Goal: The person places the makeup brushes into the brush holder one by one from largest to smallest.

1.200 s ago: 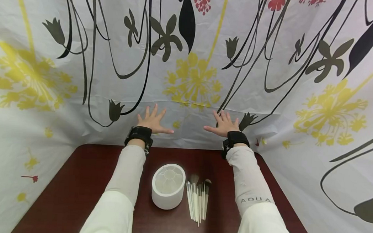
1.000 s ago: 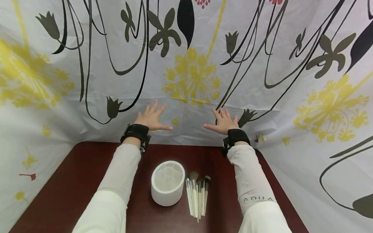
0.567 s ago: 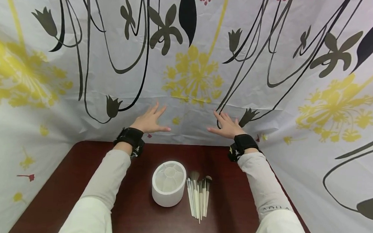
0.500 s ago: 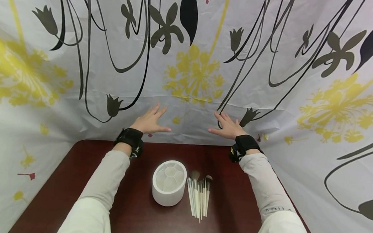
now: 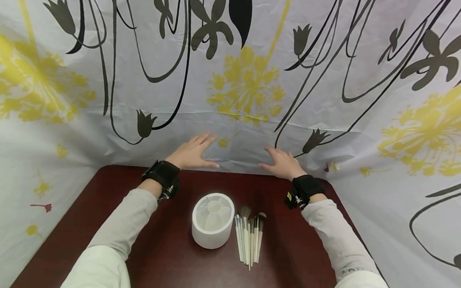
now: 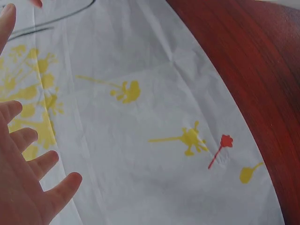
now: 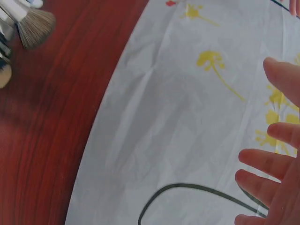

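Observation:
My left hand (image 5: 193, 153) reaches past the far edge of the table, fingers spread and holding nothing. Its fingers (image 6: 61, 190) show against the flowered cloth in the left wrist view. Opposite it, my right hand (image 5: 284, 164) is held out the same way, with its thumb toward the left hand and nothing in its grasp. Between the forearms stands a white round holder (image 5: 211, 239) with clear dividers inside its open top. Just right of it lies a bunch of makeup brushes (image 5: 248, 240), bristles pointing away from me. One fluffy brush head (image 7: 36, 28) appears in the right wrist view.
The dark red wooden table (image 5: 175, 272) has rounded far corners. A white cloth (image 5: 246, 151) printed with yellow, grey and black flowers hangs behind it and along both sides. Each wrist wears a black strap (image 5: 161, 175) with a small device.
Both hands have lowered slightly toward the far table edge and turned inward, and the forearms have swung outward. The holder and brushes stay where they were; the head view has shifted.

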`<state>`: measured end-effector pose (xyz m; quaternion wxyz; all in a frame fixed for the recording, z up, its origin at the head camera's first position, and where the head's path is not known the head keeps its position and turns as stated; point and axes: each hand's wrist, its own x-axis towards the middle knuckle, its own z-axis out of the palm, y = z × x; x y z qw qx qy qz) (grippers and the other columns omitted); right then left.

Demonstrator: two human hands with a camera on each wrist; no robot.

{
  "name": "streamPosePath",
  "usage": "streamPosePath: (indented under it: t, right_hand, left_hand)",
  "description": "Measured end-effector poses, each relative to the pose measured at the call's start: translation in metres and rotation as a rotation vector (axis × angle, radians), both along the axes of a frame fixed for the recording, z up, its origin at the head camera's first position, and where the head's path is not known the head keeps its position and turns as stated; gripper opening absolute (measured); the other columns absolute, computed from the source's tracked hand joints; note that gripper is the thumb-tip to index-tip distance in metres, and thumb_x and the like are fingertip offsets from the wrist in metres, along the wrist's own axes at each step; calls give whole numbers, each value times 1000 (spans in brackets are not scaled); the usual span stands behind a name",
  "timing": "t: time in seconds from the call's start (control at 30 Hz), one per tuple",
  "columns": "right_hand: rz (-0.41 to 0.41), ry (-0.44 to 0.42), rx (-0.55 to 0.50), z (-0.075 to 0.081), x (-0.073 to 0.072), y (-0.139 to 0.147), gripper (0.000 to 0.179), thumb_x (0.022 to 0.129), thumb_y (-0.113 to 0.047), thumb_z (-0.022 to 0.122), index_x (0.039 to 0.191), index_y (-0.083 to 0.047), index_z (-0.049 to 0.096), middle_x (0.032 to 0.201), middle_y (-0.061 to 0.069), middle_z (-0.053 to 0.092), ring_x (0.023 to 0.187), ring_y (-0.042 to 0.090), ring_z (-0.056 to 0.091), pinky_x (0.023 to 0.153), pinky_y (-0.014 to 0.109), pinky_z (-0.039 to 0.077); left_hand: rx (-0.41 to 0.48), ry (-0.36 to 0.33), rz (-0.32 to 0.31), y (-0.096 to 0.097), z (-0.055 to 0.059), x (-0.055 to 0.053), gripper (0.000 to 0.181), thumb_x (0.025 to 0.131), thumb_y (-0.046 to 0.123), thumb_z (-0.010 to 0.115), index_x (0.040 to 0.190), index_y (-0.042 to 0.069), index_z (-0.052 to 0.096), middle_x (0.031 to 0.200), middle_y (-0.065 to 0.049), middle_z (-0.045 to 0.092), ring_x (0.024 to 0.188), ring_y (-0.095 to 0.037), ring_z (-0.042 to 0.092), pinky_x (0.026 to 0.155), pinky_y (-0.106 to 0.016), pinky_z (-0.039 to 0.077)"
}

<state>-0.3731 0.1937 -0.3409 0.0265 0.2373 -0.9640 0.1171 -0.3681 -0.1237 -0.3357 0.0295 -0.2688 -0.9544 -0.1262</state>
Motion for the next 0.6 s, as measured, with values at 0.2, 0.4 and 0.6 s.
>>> streamPosePath:
  t: [0.2,0.4,0.6]
  right_hand:
    - [-2,21,-46,-7,14,-2,63,87,-38,57,138,-9,35,134,19,43,114,36,47,88,51,38]
    - [1,33,-61,-21,22,0,60,87,-39,56,136,-9,38,132,18,45,115,35,47,85,50,41]
    - [7,18,-70,-38,26,2,57,88,-35,57,135,-8,40,131,16,47,114,33,48,85,50,41]
  left_hand:
    - [-6,-1,-40,6,-1,9,96,76,66,54,147,23,6,152,-8,4,137,-33,10,102,-55,23]
    - [14,0,-63,2,-6,17,96,75,66,55,146,23,9,152,-9,6,136,-34,12,101,-55,23]
    - [17,-58,-87,1,-14,24,97,73,67,56,146,22,11,152,-7,6,136,-36,7,97,-63,21]
